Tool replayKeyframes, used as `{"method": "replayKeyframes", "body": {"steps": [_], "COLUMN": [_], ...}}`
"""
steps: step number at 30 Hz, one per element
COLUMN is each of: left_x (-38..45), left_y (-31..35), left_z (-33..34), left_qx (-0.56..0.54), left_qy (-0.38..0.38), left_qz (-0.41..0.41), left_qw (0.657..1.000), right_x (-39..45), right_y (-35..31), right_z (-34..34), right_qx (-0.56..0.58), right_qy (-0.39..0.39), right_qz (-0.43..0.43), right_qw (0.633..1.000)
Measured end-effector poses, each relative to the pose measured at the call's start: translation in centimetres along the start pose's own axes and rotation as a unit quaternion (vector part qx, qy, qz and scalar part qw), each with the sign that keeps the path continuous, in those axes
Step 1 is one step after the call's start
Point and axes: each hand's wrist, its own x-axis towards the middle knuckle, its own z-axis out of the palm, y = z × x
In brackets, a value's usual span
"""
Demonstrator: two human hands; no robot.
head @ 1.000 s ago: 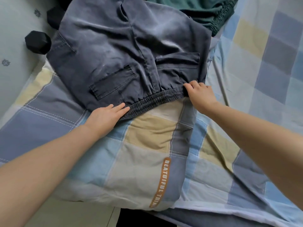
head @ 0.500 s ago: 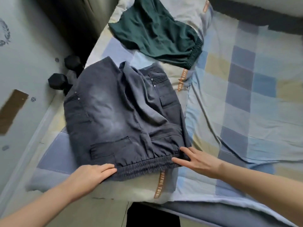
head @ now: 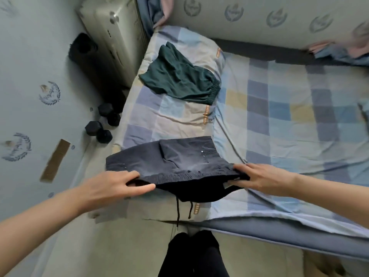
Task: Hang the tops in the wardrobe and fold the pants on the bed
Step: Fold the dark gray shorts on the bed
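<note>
Both hands, left (head: 113,184) and right (head: 259,177), grip the grey pants (head: 179,162) (waistband ends) above the bed (head: 279,116).

Bare forearms (sleeveless here), black trousers (head: 192,256)

orange quilt labels (head: 205,116) too blurred to read.

the left hand (head: 117,186) hid its fingertips under the waistband of the grey pants (head: 171,162), and the right hand (head: 259,178) hid its thumb beneath the same fold. both forearms ran off the picture's edges. the lower layers of the pants lay in shadow, unreadable. the orange lettering on the checked quilt (head: 279,108) was too small to read. pink and blue bedding (head: 339,50) at the right was blurred and cut off.
</note>
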Motion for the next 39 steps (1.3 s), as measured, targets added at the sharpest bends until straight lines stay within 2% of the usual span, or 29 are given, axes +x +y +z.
{"method": "replayKeyframes", "body": {"steps": [4, 7, 8, 11, 14, 17, 20, 23, 26, 28, 31, 34, 36, 37, 39], "left_x": [-0.4, -0.9, -1.1, -1.4, -0.6, 0.8, 2.2, 3.9, 5.7, 7.4, 11.1, 15.5, 18.3, 19.3, 22.4], "left_y": [-2.0, -3.7, -4.2, -4.7, -4.4, -4.1, -3.5, -1.9, -0.5, 0.4, 2.6, 5.3, 7.6, 8.6, 11.5], "left_z": [-4.9, -7.5, -8.0, -9.1, -9.8, -10.9, -11.7, -12.3, -13.1, -13.7, -14.7, -15.2, -15.5, -15.5, -14.8], "left_qx": [0.055, 0.055, 0.052, 0.027, -0.009, -0.04, -0.028, -0.038, -0.116, -0.186, -0.327, -0.412, -0.467, -0.498, -0.524], "left_qy": [-0.015, -0.004, 0.002, 0.02, 0.034, -0.008, -0.063, -0.05, -0.006, 0.028, 0.052, 0.056, 0.045, 0.04, 0.03], "left_qz": [0.04, 0.002, -0.011, -0.037, -0.037, -0.048, -0.051, -0.045, -0.056, -0.091, -0.16, -0.182, -0.196, -0.204, -0.226], "left_qw": [0.998, 0.999, 0.999, 0.999, 0.999, 0.998, 0.996, 0.997, 0.992, 0.978, 0.93, 0.891, 0.861, 0.842, 0.82], "right_x": [-0.8, -2.3, -3.0, -4.9, -5.7, -6.8, -9.6, -13.1, -16.2, -18.5, -22.0, -26.4, -29.5, -30.9, -34.7], "right_y": [0.0, -0.4, -0.6, -2.7, -4.6, -5.5, -5.2, -5.1, -5.0, -4.8, -4.6, -4.3, -4.1, -3.7, -2.9], "right_z": [-4.1, -6.2, -6.9, -9.2, -10.5, -11.6, -12.0, -12.1, -11.5, -10.8, -9.8, -9.0, -8.5, -8.1, -7.1], "right_qx": [-0.038, -0.063, -0.067, -0.086, -0.046, -0.004, 0.062, 0.152, 0.171, 0.183, 0.243, 0.385, 0.498, 0.531, 0.566], "right_qy": [-0.052, -0.189, -0.2, -0.096, 0.038, 0.058, 0.077, 0.122, 0.165, 0.206, 0.268, 0.309, 0.305, 0.292, 0.255], "right_qz": [0.048, 0.112, 0.147, 0.212, 0.269, 0.354, 0.37, 0.352, 0.365, 0.393, 0.434, 0.467, 0.477, 0.48, 0.481], "right_qw": [0.997, 0.973, 0.966, 0.969, 0.961, 0.933, 0.924, 0.916, 0.9, 0.877, 0.825, 0.734, 0.657, 0.635, 0.62]}}
